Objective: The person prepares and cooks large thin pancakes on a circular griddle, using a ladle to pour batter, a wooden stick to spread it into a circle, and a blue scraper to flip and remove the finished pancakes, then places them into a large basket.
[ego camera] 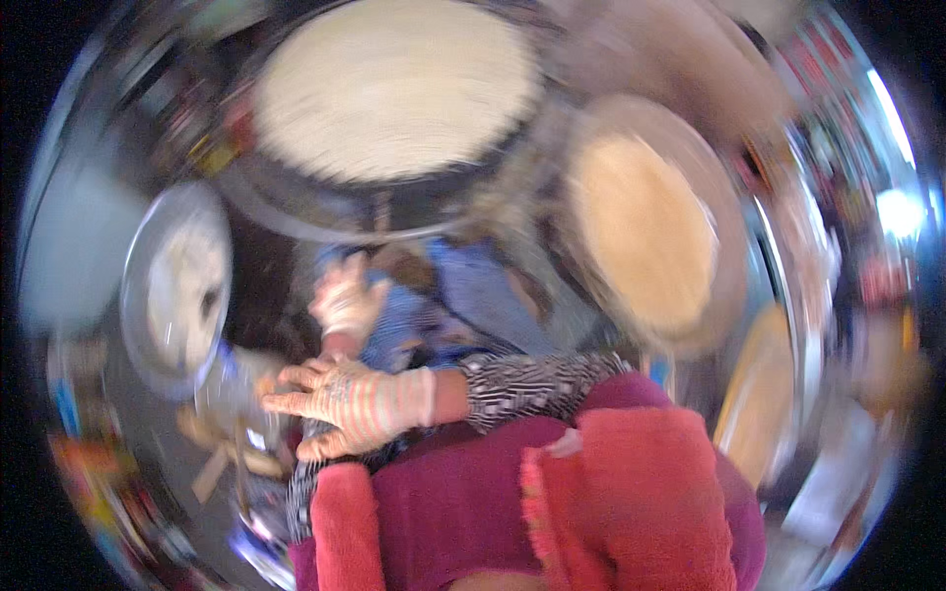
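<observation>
The whole view is motion-blurred. My left hand (346, 297), in a pale work glove, reaches forward with its fingers apart and nothing visible in it. My right hand (362, 406), in a striped glove, crosses over my left forearm with fingers spread. Whether it touches the forearm I cannot tell. Beyond my left hand stands a large round griddle or pan (436, 198), dark-sided, with a broad cream-coloured layer (399, 89) on top. Blue cloth (473, 288), possibly clothing, shows beside my left hand.
On the right is a wide round vessel (709, 310) holding a light orange-tan mass (647, 233). A metal bowl (134, 295) with whitish contents is at left. Below it lie blurred wooden pieces (211, 473). Another tan round surface (757, 399) appears at far right.
</observation>
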A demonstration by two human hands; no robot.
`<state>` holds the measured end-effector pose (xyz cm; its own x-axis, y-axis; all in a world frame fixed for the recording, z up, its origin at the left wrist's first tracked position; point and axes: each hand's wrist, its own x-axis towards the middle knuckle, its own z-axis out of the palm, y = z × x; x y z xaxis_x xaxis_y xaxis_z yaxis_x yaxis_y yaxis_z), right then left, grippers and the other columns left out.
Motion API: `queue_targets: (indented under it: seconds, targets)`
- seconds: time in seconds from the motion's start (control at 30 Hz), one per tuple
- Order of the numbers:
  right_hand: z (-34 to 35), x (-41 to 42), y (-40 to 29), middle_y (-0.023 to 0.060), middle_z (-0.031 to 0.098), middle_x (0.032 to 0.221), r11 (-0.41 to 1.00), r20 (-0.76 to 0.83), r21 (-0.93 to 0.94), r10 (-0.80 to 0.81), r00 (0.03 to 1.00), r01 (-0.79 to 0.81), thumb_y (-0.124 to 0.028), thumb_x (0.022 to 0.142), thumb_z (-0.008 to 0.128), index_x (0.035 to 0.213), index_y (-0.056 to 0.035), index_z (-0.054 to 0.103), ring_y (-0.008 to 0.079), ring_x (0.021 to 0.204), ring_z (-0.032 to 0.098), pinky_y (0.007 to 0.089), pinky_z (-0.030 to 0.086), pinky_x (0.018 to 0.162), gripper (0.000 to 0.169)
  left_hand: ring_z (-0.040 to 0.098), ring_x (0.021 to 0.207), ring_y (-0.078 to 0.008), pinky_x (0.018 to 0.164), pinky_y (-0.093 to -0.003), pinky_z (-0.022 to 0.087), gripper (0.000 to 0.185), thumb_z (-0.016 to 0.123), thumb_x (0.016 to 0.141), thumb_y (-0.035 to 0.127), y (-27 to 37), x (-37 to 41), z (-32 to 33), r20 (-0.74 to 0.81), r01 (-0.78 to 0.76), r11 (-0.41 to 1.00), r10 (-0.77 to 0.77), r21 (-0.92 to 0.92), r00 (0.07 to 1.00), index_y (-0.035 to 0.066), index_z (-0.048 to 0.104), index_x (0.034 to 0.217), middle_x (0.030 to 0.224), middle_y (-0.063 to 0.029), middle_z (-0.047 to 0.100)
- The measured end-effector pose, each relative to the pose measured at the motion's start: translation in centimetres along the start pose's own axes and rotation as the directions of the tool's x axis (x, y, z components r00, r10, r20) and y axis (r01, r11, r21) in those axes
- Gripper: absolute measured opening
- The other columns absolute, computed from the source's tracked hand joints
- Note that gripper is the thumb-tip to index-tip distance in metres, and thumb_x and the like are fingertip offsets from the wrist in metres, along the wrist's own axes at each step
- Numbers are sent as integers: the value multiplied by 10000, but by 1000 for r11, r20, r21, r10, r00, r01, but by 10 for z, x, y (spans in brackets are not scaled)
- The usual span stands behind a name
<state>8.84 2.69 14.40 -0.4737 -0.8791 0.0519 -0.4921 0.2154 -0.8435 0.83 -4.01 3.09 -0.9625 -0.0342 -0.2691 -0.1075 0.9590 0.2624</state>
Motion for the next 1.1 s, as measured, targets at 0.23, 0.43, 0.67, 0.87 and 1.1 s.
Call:
queue_targets:
  seconds: [0.23, 0.43, 0.67, 0.87, 1.1]
  targets:
    - [4, -229, 115, 132, 622, 976, 650, -613, -251, 466, 638, -717, -389, 827, 635, 1126, -95, 596, 298, 988, 581, 486, 424, 829, 421, 379, 1266, -526, 1057, -542, 351, 740, 610, 868, 450, -28, 32, 43, -49, -157, 986, 160, 58, 986, 120, 334, 1469, 1457, -301, 309]
    - [92, -452, 147, 206, 680, 902, -36, -688, 388, 653, -316, -921, -421, 822, 618, 910, -50, 653, 375, 880, 659, 477, 516, 797, 383, 396, 1278, -499, 1050, -506, 364, 723, 631, 876, 377, -40, 36, 45, -84, -183, 981, 188, 66, 979, 100, 329, 1472, 1452, -333, 304]
    - [135, -579, 122, 252, 253, 1516, -457, -114, 814, 478, -871, -357, -669, 698, 704, 1466, -19, 250, 417, 1409, 252, 538, 228, 1130, 1103, 416, 1270, -478, 1039, -516, 378, 731, 622, 879, 407, -40, 47, 48, -91, -48, 971, 71, 233, 993, 148, 306, 1485, 1472, -287, 292]
    - [197, -560, 190, 275, 443, 1311, -549, -404, 616, 394, -825, -564, -228, 835, 607, 1401, 44, 298, 426, 1267, 419, 497, 355, 1028, 700, 382, 1274, -502, 1040, -527, 380, 763, 634, 860, 406, -13, 34, 39, -35, -14, 972, 23, 236, 999, 145, 287, 1488, 1494, -278, 262]
    - [159, -425, 136, 164, 669, 961, -23, -616, 401, 733, -288, -916, -287, 887, 627, 1115, 17, 602, 355, 918, 619, 464, 457, 837, 381, 388, 1284, -474, 1058, -498, 363, 750, 665, 813, 401, -15, 33, 31, -102, -70, 984, 87, 164, 991, 109, 365, 1434, 1476, -277, 310]
